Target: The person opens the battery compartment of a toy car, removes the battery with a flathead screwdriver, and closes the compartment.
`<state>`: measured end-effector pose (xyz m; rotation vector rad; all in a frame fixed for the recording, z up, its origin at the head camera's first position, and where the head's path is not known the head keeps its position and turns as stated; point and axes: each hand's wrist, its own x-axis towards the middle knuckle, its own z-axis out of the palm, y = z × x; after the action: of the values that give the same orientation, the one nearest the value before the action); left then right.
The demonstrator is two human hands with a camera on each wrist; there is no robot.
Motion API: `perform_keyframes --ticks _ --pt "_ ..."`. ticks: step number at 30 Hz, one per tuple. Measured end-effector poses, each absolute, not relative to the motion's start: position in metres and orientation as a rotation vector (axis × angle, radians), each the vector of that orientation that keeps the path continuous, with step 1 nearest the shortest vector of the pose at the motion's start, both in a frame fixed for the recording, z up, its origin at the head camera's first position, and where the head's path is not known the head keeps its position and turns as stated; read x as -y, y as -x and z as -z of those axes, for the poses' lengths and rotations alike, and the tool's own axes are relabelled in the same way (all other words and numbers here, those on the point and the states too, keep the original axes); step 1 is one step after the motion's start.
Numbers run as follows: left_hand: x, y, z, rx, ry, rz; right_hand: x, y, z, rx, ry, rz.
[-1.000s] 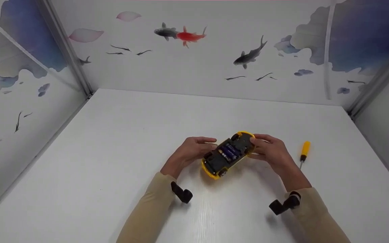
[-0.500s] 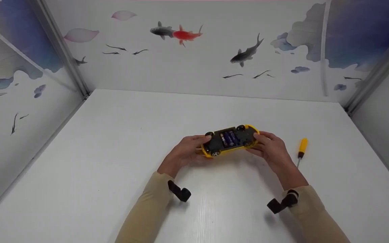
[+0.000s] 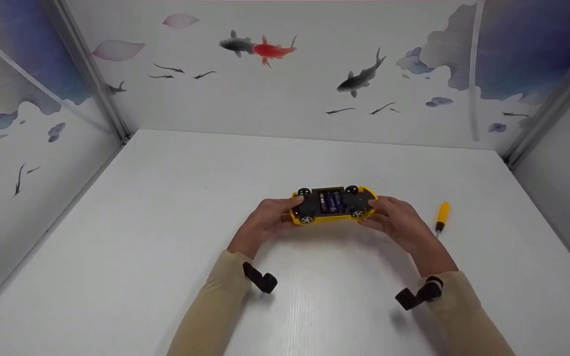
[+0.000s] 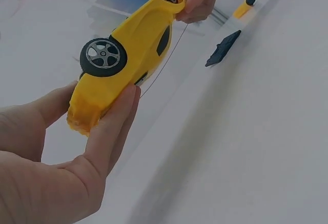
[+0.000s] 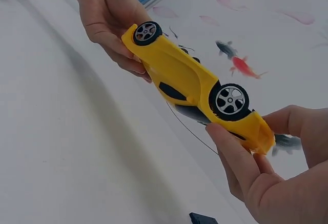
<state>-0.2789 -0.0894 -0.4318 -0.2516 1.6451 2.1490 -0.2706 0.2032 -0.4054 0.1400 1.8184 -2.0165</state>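
Head view: left fingers [image 3: 290, 202] and right fingers [image 3: 380, 204] pinch a toy car [image 3: 351, 203] well inside table edges [image 3: 265, 139].

The toy car [image 4: 141, 34] is coloured bright yellow, while its underside [image 3: 309, 205] is finished in black. Its wheels [image 4: 103, 57] are ringed in black and spoked in silver-grey; its windows [image 4: 164, 40] are darkened. The batteries [image 3: 333, 202] are wrapped in dark blue-purple. Yellow and black are combined on the handle of the screwdriver [image 3: 443, 213], and the flat piece [image 4: 224, 48] is coloured blackish. White is shown by the tabletop [image 3: 166, 222]. The white wall [image 3: 265, 99] is patterned with grey fish [image 3: 361, 80], a red fish [image 3: 273, 50], pink petals [image 3: 118, 50] and blue-violet patches [image 3: 527, 49]. The sleeves [image 3: 215, 301] are coloured plain beige.
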Motion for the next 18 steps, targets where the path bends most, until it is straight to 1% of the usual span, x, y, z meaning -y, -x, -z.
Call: perform_keyframes --ticks 7,18 --pt "0.0875 0.2777 0.434 -1.648 0.198 -2.151 -0.2051 0.2691 0.4041 -1.811 -0.068 2.015" --pt "0.0862 0.2786 0.4318 -1.656 0.238 -2.129 -0.2056 0.2677 0.402 -1.836 -0.106 1.993"
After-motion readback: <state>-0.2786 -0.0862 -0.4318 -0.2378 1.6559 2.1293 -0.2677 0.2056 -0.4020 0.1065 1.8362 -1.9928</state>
